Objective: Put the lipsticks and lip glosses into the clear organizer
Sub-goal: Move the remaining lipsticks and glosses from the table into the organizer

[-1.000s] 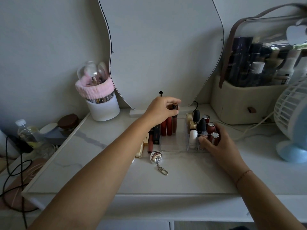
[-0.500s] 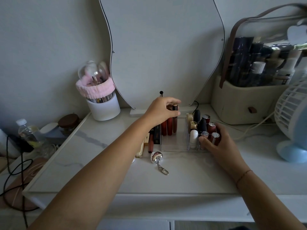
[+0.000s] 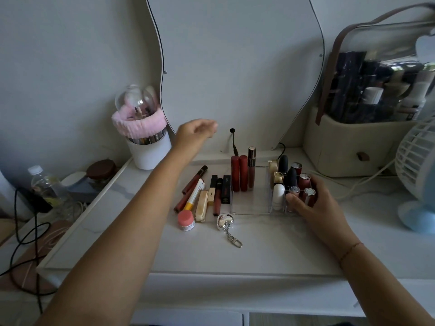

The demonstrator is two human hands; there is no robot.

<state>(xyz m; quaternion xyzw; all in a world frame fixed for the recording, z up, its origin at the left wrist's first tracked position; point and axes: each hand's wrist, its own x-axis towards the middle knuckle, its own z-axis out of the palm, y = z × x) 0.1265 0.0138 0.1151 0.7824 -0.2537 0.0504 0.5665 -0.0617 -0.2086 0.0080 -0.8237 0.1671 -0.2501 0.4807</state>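
Right now your left hand (image 3: pixel 196 132) hangs in the air above the loose pile, grip loosely curled and holding nothing. Your right hand (image 3: pixel 310 203) rests against the front right corner of the clear organizer (image 3: pixel 249 208), fingers spread on its wall, bracing it rather than gripping any one tube.

Task items: three tall tubes stand at the back of the organizer's big left bay, two red lipsticks (image 3: pixel 239 172) and a slim lip gloss (image 3: pixel 251 168). The right cells are packed with capped lipsticks (image 3: pixel 303 182). Not yet sorted, just left of the organizer on the table (image 3: pixel 270 245): the long dark glosses (image 3: pixel 194 180), black tubes (image 3: pixel 226 189), a cream tube (image 3: pixel 202 205), a pink jar (image 3: pixel 186 220) and a heart keyring (image 3: pixel 224 221).

Risks, as a judgement: the tall tubes stand free in a wide bay, so a knock from your next drop-in could topple them. Sweeping your forearm low could scatter the pile. Easing off the right hand may let the light organizer slide.

Versus half a second ago: your left hand was pinching the gloss top at the organizer; it has let go and swung up and left. The gloss stands alone, and the right hand is unchanged.
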